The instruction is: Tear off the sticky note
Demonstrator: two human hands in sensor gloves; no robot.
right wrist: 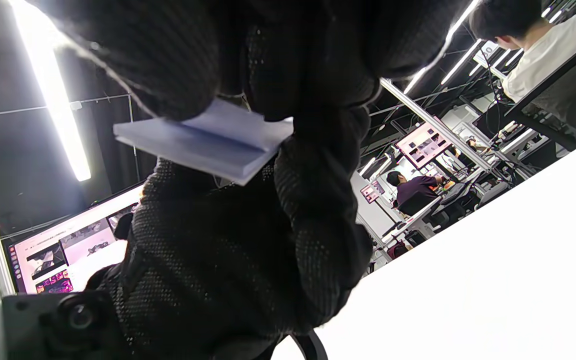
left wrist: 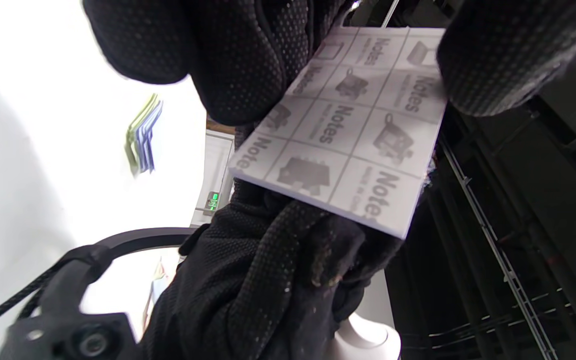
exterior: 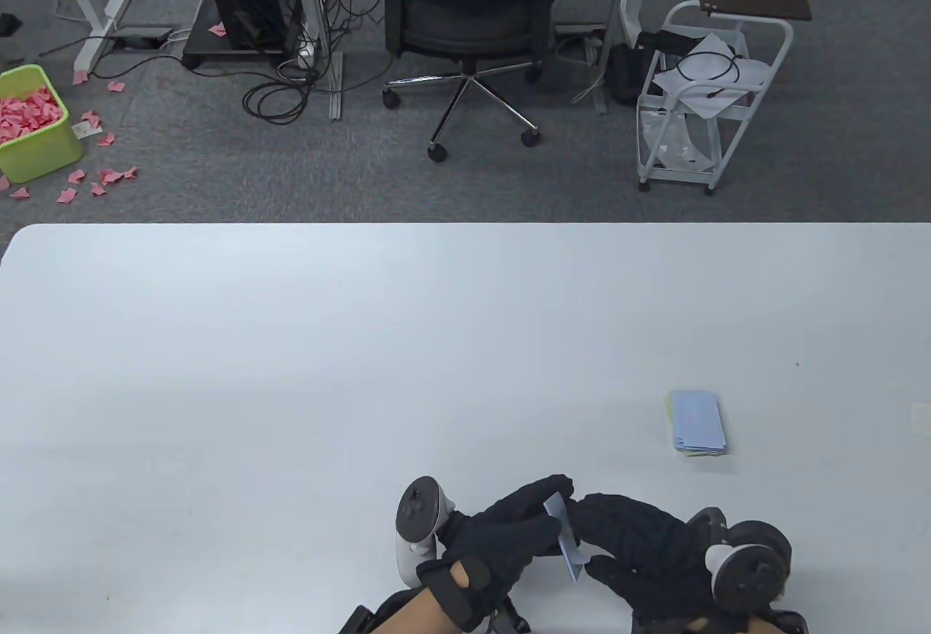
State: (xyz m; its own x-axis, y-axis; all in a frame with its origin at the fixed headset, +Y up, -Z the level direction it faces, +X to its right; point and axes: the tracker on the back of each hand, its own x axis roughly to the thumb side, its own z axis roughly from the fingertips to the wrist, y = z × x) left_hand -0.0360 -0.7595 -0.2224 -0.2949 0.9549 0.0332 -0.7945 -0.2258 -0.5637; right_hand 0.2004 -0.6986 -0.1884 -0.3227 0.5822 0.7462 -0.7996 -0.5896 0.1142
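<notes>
1. Spreading across the lower half of the table view, the white table (exterior: 291, 343) is cut off at the left, right and bottom edges, so its near rim stays out of sight.
2. Beyond the table's far edge stand a black office chair (exterior: 465, 16) and a white wire cart (exterior: 702, 92); a green bin (exterior: 33, 125) of pink paper scraps sits past the far left corner, partly cropped.
3. At the table's near edge, the left hand (exterior: 509, 532) reaches in with its forearm cropped by the frame; its fingers curl around the sticky note pad (exterior: 567, 536), gripping it from the left.
4. The right hand (exterior: 640, 547) faces it from the other side, just above the table's near edge, fingers closed onto the same pad; its wrist is hidden under the tracker.
5. The pad is held edge-up between both hands, off the table. In the table view only a thin pale-blue sliver shows between the gloves.
6. In the left wrist view the pad's printed backing (left wrist: 353, 130) faces the camera, with "Notes" repeated in a grid; gloved fingertips cover its top corners.
7. In the right wrist view the top sheets lift from the block at one side; which finger lifts them cannot be told.
8. Well to the right on the table lies a small stack of loose notes (exterior: 698, 423), blue over a yellowish one.
</notes>
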